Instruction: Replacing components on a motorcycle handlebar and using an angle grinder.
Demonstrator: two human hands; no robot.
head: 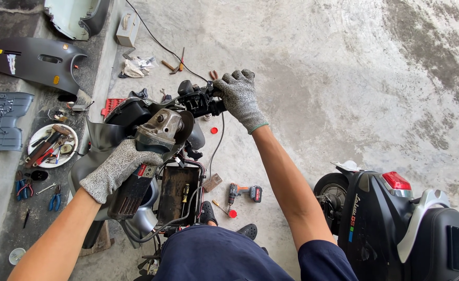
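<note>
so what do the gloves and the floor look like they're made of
Gloves, on the left hand and right hand: speckled grey knit fabric, matte, with a ribbed cuff, probably cut-resistant yarn. Floor: looks like bare concrete, pale grey, rough and blotchy with dark stains.

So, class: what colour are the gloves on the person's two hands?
Speckled grey knit gloves on the left hand and right hand; the right cuff is green-edged. Head view.

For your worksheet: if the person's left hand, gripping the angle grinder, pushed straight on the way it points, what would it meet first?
The left hand points up and right along the angle grinder. Past the grinder's head, the first thing looks to be the scooter's handlebar, held by the right hand; depth is unclear.
</note>
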